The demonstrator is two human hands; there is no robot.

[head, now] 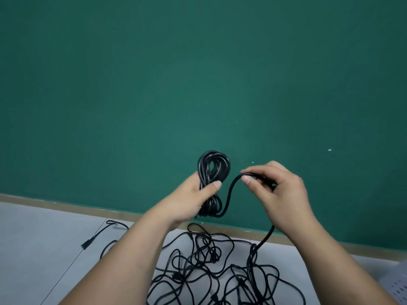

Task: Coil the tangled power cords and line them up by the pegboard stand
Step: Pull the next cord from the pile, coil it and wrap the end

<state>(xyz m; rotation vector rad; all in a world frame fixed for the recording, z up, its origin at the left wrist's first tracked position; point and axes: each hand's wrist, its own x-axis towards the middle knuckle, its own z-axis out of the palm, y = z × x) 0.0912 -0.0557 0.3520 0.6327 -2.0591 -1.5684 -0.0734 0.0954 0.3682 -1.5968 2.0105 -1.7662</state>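
Grey floor (44, 249) meets green wall (198, 73) at a tan baseboard (66, 205); white perforated panel (398, 289) at near right edge. Left hand (193, 199) clenched round black cord coil (213, 166), thumb across the loops. Right hand (279, 190) pinches the coil's loose length (228, 195) between thumb and forefinger, just right of the coil. Below the right hand the cord drops into the tangled cords (220, 271) on the floor, under both hands.

light: we see even, soft, moderate | shadows: faint | glare: sheen on coiled cord (212, 172) | blur: slight | edges: wide-angle bending
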